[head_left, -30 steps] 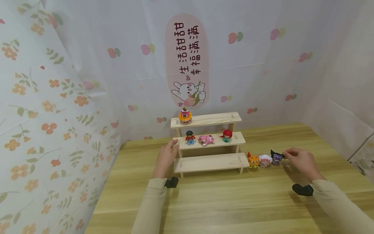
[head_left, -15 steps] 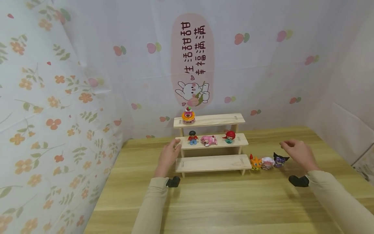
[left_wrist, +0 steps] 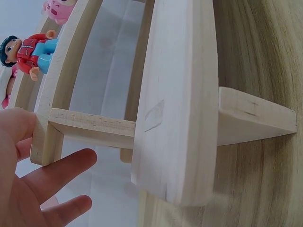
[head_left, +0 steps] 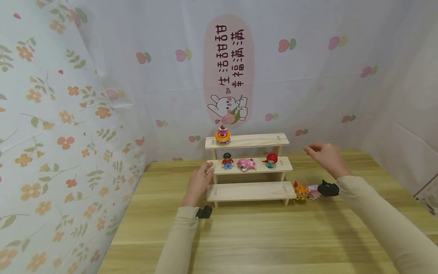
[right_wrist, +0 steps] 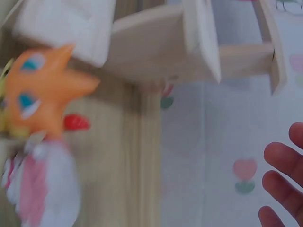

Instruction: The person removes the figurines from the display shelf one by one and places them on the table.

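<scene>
Wooden shelf (head_left: 251,191) stands on desk (head_left: 239,236) beside left hand (head_left: 198,182), loose-fingered, touching middle step (head_left: 260,169) end, likely keeping it steady. Right hand (head_left: 325,156) hangs empty; orange toy (head_left: 302,192) sits lower, maybe for easy reach.

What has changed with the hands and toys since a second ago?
The right hand, earlier touching the purple figure's ear, has left it and moved up and leftward, toward the wooden shelf, with nothing visible in its grasp. The black wrist device now hides that figure. The left hand stayed at the shelf's left end; the four shelf figures stayed put.
</scene>
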A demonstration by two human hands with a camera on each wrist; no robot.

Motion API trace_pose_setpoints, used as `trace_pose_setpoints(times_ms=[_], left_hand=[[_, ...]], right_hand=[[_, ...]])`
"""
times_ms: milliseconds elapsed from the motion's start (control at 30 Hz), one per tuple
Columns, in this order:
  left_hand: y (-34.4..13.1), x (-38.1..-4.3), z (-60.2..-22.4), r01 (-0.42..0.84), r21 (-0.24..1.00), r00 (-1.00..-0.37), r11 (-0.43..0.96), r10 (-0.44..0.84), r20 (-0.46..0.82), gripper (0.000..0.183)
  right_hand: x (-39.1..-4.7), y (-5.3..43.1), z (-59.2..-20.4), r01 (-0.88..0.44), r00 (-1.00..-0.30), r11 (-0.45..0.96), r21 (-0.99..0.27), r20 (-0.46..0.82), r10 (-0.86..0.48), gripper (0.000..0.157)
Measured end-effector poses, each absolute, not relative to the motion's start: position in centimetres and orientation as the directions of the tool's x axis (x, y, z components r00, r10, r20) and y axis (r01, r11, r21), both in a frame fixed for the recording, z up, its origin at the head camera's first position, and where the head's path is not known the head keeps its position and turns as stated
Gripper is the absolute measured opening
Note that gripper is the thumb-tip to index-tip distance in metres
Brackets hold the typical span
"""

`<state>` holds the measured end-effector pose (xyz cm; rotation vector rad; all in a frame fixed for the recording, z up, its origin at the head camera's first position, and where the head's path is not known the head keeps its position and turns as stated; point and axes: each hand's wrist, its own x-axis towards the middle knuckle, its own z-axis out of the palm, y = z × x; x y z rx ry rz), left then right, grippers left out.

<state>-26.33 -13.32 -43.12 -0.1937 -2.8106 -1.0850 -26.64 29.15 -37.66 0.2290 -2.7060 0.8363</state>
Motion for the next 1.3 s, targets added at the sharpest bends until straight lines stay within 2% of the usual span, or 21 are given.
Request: trace_pose_setpoints(times_ms=[333, 700, 867, 1100, 1300], left_hand=[[-13.5, -26.1, -42.9, 0.184, 0.626, -0.979, 0.758, 0.083, 0.187, 0.035], [-13.1, -26.2, -43.6, 0.245, 0.583, -0.953, 0.775, 0.081, 0.292, 0.033], [-12.7, -26.3, -43.7, 0.263, 0.583, -0.942, 0.769, 0.074, 0.328, 0.03], [-12.7, -26.4, -44.1, 0.232, 0.587, -0.945, 0.775, 0.036, 0.326, 0.031], [-12.7, -26.3, -44.4, 0.205, 0.586, -0.947, 0.784, 0.008, 0.321, 0.03]], right_hand=[[-28.8, 24.5, -35.1, -0.32, -0.922, 0.815, -0.483, 0.356, -0.151, 0.04], [-31.4, 19.6, -32.2, -0.334, -0.93, 0.785, -0.522, 0.32, -0.183, 0.037], [-32.8, 17.2, -31.7, -0.378, -0.905, 0.8, -0.466, 0.367, -0.214, 0.031], [-34.0, 14.1, -31.7, -0.453, -0.867, 0.776, -0.438, 0.42, -0.268, 0.025], [-34.8, 11.7, -31.4, -0.463, -0.87, 0.748, -0.475, 0.405, -0.281, 0.027]])
